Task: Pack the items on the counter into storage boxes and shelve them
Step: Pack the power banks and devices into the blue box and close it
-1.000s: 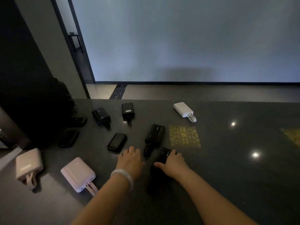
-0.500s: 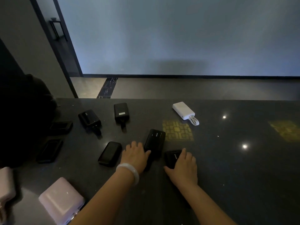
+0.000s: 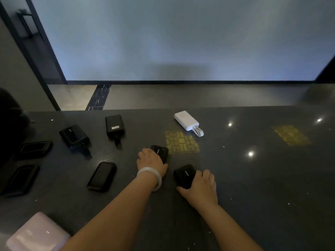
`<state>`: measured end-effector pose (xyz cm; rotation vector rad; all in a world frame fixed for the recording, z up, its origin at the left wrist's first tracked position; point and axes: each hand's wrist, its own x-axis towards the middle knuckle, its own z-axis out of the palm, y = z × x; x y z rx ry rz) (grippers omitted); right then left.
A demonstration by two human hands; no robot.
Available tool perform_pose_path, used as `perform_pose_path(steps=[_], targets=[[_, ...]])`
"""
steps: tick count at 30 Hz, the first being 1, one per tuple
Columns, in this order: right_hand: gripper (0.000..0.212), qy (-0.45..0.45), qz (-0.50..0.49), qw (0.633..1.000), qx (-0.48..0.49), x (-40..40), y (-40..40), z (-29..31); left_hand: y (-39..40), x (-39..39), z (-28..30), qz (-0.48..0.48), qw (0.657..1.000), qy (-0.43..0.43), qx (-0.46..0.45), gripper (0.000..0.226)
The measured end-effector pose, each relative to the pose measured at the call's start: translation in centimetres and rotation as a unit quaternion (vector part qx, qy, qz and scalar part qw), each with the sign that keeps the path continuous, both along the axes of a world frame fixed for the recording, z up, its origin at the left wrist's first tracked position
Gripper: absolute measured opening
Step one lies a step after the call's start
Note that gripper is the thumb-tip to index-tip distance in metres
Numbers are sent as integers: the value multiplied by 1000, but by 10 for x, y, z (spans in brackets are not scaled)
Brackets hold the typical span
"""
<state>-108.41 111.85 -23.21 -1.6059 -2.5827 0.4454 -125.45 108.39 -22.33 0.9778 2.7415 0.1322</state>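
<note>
Several power banks lie on a dark stone counter (image 3: 253, 178). My left hand (image 3: 151, 163), with a pale bangle on the wrist, grips a black power bank (image 3: 161, 152) near the counter's middle. My right hand (image 3: 201, 187) grips another black power bank (image 3: 184, 175) just to the right and nearer me. Both banks still touch the counter. A white power bank with a looped cable (image 3: 186, 121) lies farther back. Other black ones lie to the left: one with a label (image 3: 114, 125), one angled (image 3: 74, 135), one rounded (image 3: 102, 176).
Two flat black cases (image 3: 35, 148) (image 3: 20, 179) lie at the far left, beside a dark bulky shape (image 3: 12, 127). A pink-white power bank (image 3: 38, 232) sits at the bottom left corner. Beyond the counter's far edge are floor and a pale wall. No storage box is in view.
My left hand moved forward onto the middle black power bank and closed around it. My right hand keeps hold of its power bank. The view shifted right, so the left items slid toward the edge.
</note>
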Motion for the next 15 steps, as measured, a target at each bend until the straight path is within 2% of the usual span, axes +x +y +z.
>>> perform_pose_path(steps=[3,10,15], targets=[[82,-3,0,1000,-13,17,-1,1,-11,6,2,-23,999,-24,6,89],[78,-24,-39,998,-34,79,-1,18,-36,55,13,-79,990,-83,82,75],[77,15,-99,995,-15,140,2,43,-20,118,44,-134,975,-117,133,69]])
